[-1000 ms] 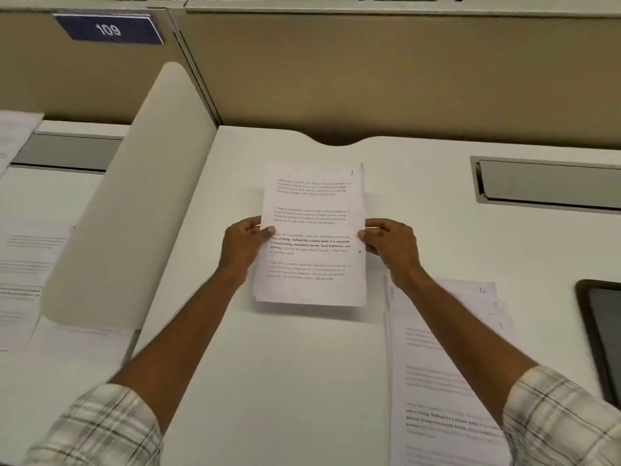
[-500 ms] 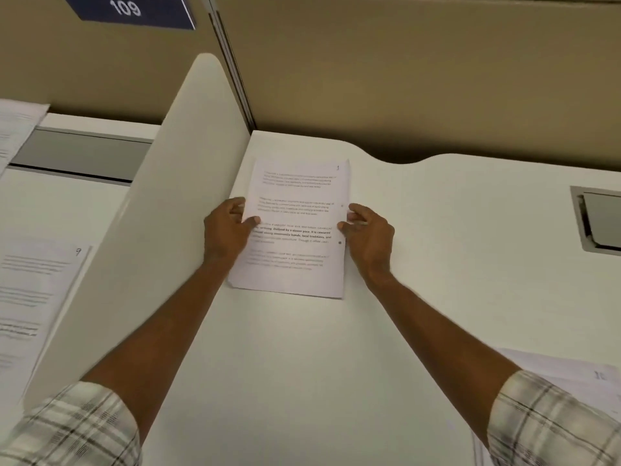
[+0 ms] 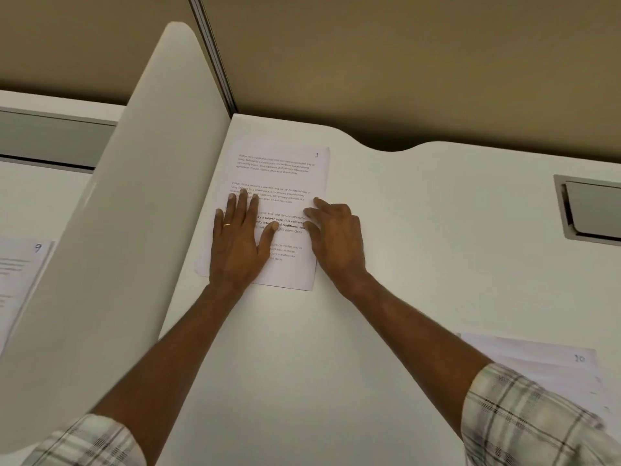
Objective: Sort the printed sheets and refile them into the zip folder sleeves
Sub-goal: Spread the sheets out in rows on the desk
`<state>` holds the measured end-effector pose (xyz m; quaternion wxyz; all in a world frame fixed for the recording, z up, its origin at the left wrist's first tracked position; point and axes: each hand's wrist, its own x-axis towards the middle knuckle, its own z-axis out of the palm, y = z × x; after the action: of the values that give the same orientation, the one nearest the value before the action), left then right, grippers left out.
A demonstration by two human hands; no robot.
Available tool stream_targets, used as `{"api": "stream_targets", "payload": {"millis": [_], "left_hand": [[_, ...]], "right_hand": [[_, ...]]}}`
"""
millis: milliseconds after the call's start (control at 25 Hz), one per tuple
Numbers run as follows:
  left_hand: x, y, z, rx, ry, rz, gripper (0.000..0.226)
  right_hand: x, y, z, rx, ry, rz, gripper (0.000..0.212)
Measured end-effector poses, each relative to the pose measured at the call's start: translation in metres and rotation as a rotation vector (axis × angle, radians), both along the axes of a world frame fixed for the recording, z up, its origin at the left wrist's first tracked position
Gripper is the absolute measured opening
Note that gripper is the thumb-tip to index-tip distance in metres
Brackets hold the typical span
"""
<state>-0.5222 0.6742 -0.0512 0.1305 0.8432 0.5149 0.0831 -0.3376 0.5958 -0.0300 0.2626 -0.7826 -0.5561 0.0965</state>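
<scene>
Sorting underway on white desk top (image 3: 420,264); no zip folder in view, refiling judged not begun. At left, white curved divider panel (image 3: 141,213). Beside it, in far corner, white printed sheet numbered 1 (image 3: 289,176) lies flat. Near right, white paper pile topped by 10 (image 3: 537,361), seemingly unsorted. Flat left hand (image 3: 237,245), fingers straight, presses sheet; right hand (image 3: 337,238) fingertips on its edge, gripping nothing.

Our left hand (image 3: 237,243) flat on printed sheet (image 3: 285,169), fingers spread, gold ring (image 3: 227,225) showing. Our right hand (image 3: 336,237) at sheet's right edge, fingertips resting on paper. Sheet lies flat on white desk (image 3: 403,264), tucked just beside white divider (image 3: 134,230), handwritten 1 in top corner. Pile of sheets (image 3: 537,358) near our right sleeve, top one marked 10. Another sheet marked 9 (image 3: 20,270) on next desk over, left of divider.
</scene>
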Motion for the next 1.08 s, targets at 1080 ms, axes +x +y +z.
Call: {"api": "stream_targets", "payload": {"millis": [1080], "left_hand": [[0.103,-0.432,0.060,-0.821,-0.488,0.132,0.061]], "right_hand": [[0.117,-0.500,0.044,-0.160,0.481,-0.665,0.062]]}}
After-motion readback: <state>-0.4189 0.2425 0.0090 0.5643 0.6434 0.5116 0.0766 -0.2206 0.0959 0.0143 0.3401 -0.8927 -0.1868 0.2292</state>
